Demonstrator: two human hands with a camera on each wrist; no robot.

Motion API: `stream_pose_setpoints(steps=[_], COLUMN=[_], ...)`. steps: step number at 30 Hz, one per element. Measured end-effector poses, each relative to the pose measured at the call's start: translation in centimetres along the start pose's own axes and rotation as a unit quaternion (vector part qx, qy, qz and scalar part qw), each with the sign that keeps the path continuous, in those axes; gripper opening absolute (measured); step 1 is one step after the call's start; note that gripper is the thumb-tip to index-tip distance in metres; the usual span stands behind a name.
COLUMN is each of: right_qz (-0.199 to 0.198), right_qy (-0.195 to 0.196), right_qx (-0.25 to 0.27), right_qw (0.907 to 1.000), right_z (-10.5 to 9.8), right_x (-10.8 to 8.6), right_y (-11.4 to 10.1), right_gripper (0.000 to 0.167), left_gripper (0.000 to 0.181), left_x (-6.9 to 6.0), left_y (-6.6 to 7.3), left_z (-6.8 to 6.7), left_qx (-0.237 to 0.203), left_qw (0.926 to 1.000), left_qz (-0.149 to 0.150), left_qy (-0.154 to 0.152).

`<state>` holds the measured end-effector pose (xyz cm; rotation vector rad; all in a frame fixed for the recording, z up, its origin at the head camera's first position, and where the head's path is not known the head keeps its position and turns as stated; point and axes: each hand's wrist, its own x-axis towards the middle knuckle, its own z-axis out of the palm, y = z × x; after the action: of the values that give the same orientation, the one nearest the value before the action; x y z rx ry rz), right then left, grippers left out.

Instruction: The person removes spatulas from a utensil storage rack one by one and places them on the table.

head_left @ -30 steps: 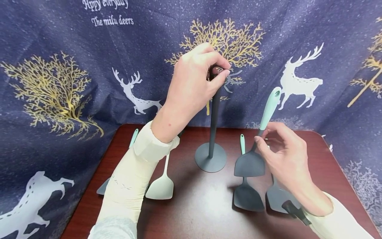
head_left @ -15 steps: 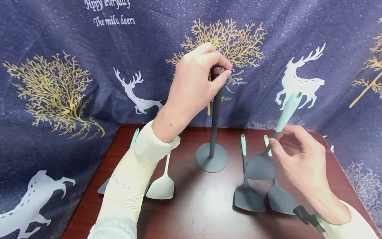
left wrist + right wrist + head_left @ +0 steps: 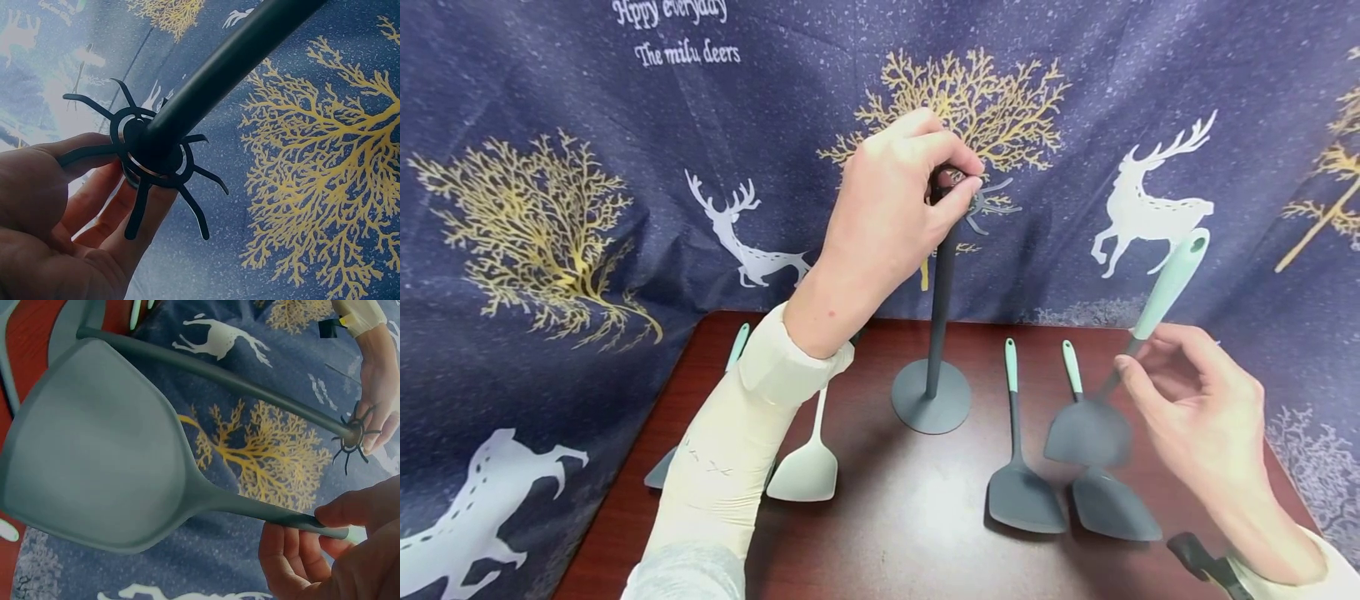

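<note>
My left hand (image 3: 895, 200) grips the top of a dark grey utensil stand (image 3: 938, 308), its thumb and fingers around the knob above a ring of curved hooks (image 3: 153, 147). The stand is upright on its round base (image 3: 931, 417). In the right hand (image 3: 1206, 408) is a spatula (image 3: 1090, 429) with a grey blade and mint handle, pinched at the grey neck just below the handle. Its blade hangs downward above the table and the handle tilts up to the right. In the right wrist view the blade (image 3: 106, 456) looks broad and flat-edged.
Two grey spatulas lie on the right of the red-brown table (image 3: 910, 517): one nearer the stand (image 3: 1026, 500), another spatula (image 3: 1116, 508) beneath the held one. A pale spatula (image 3: 805, 473) lies left, by a mint handle (image 3: 737, 346) partly behind my left arm. A patterned cloth (image 3: 647, 125) hangs behind.
The right hand has moved to the right with the spatula, away from the stand, uncovering the handles of the spatulas lying there. My left hand stays on the stand's top.
</note>
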<state>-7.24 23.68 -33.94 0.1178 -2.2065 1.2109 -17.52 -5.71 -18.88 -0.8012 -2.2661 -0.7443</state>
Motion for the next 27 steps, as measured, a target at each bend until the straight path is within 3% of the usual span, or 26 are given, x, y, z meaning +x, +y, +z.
stream_pose_setpoints(steps=[10,17,27], right_qz=[0.001,0.027,0.024], right_qy=[0.019,0.021,0.03], right_qx=[-0.018,-0.048,-0.066], right_qw=[0.9997,0.9983,0.9971], right_z=[-1.3,-2.1,-3.0], right_x=[0.1,-0.3,-0.6], right_y=[0.9,1.2,2.3], right_gripper=[0.031,0.031,0.032], left_gripper=[0.01,0.01,0.011], left_x=[0.0,0.0,-0.1], left_y=[0.0,0.1,0.1], left_z=[0.0,-0.1,-0.1], left_qx=[0.001,0.001,0.002], left_qw=[1.0,1.0,1.0], left_qz=[0.001,0.001,-0.002], left_qy=[0.002,0.0,-0.004])
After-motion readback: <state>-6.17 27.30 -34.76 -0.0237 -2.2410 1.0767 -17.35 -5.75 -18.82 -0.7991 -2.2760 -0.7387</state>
